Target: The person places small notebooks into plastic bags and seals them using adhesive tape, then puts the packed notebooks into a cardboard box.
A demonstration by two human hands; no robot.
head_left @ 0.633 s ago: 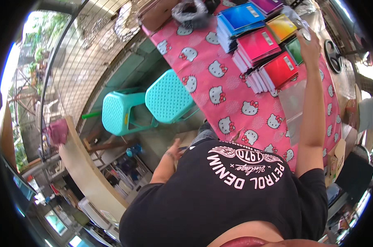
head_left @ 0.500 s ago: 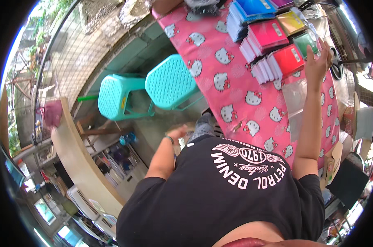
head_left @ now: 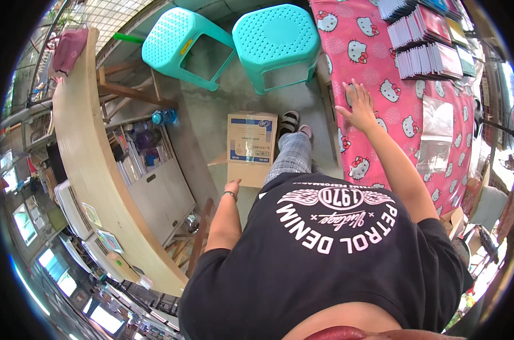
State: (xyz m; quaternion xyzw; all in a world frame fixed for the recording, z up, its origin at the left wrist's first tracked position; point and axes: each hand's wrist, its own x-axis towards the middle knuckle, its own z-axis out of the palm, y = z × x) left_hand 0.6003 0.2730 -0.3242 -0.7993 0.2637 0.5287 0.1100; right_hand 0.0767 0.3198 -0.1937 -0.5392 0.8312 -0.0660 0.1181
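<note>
My right hand (head_left: 359, 107) lies on the pink patterned tablecloth (head_left: 376, 136) near the table's left edge, fingers spread and nothing held. My left hand (head_left: 232, 187) hangs low beside the flap of a brown cardboard box (head_left: 250, 139) on the floor. Its fingers are mostly hidden, so a grip on the flap cannot be made out. Stacked notebooks (head_left: 427, 61) with red, green, yellow and blue covers stand at the table's far right, beyond my right hand. Clear plastic bags (head_left: 436, 133) lie flat on the cloth to the right of my forearm.
Two turquoise plastic stools, a left one (head_left: 175, 42) and a right one (head_left: 277, 39), stand ahead on the concrete floor. A long wooden counter (head_left: 78, 119) curves along my left, with shelves of papers (head_left: 133, 170) under it. A blue bottle (head_left: 164, 117) sits beside the shelves.
My right hand has left the green notebook and come down onto the cloth nearer the table's left edge. The view has shifted, bringing the cardboard box into sight by my left hand.
</note>
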